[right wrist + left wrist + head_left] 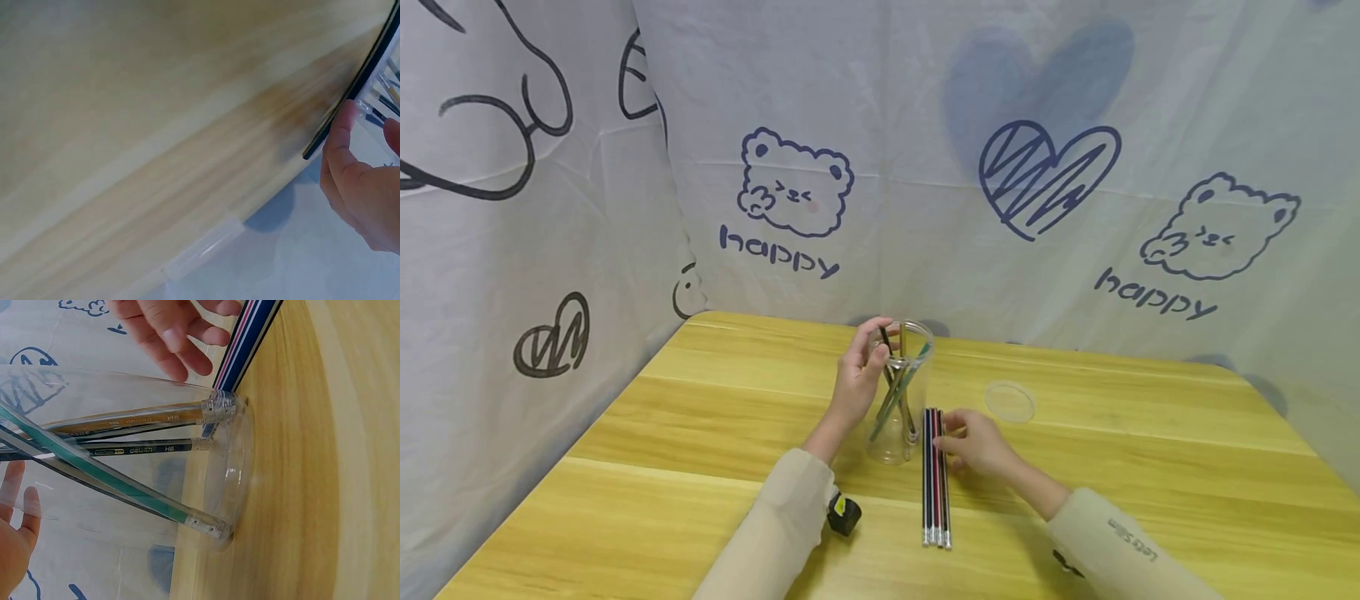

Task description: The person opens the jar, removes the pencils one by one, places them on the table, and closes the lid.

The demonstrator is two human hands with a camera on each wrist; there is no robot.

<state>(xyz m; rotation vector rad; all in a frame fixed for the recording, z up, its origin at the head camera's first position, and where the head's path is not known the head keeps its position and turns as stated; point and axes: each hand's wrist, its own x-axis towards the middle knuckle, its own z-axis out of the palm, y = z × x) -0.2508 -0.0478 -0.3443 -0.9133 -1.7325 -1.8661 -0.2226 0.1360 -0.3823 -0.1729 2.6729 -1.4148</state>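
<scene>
Left hand [859, 379] grasps upright jar [917, 392] near its top | right hand [977, 442], fingers loose, touches right side of pencil row [935, 492] just beside jar | lid [1010, 402] lies apart, nearer far edge | surface [1150, 467] spreads wide on both sides

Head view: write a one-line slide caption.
Left hand holds a clear jar of pencils; the right hand touches a row of loose pencils on the wood-patterned table.

On the table [700, 433], the jar [889, 456] with pencils [896, 398] inside stands between the left hand [857, 379] and a pencil row [936, 510]. The right hand [977, 444] is at the row's right side; the lid [1010, 402] lies behind that hand, farther right
</scene>
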